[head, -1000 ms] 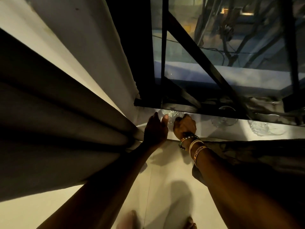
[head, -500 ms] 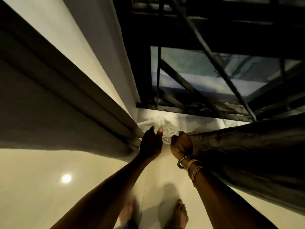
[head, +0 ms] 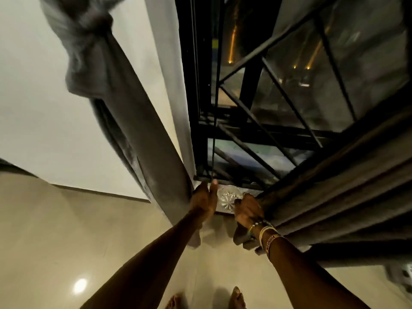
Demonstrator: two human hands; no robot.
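**Both hands closing in on a cut glass at the window sill**

Nearest the camera, two bare feet (head: 238, 297) are standing on the glossy pale floor (head: 55, 230), which is reflecting a round spot of light (head: 80, 285). Both forearms are stretching forward from here. The right wrist is wearing several bracelets (head: 266, 231).

Further out, the left hand (head: 204, 202) is hovering just beside the left side of the cut glass (head: 228, 197). Its grip is lying apart, with the fingers straight and the thumb pointing towards the window. Whether its palm is touching the glass is too blurred to tell. The right hand (head: 246, 208) is sitting at the right side of the glass, its grip curling onto the rim there.

The glass is standing upright on the narrow sill (head: 224, 211), between the two hands and seen from above.

On either side, grey curtains are hanging down past the sill. The left curtain (head: 145, 141) is gathered into a knot higher up, and the right curtain (head: 334, 186) is brushing the right hand. Beyond the sill, a black window grille (head: 252, 117) is crossing the dark panes, with small lights glowing outside.
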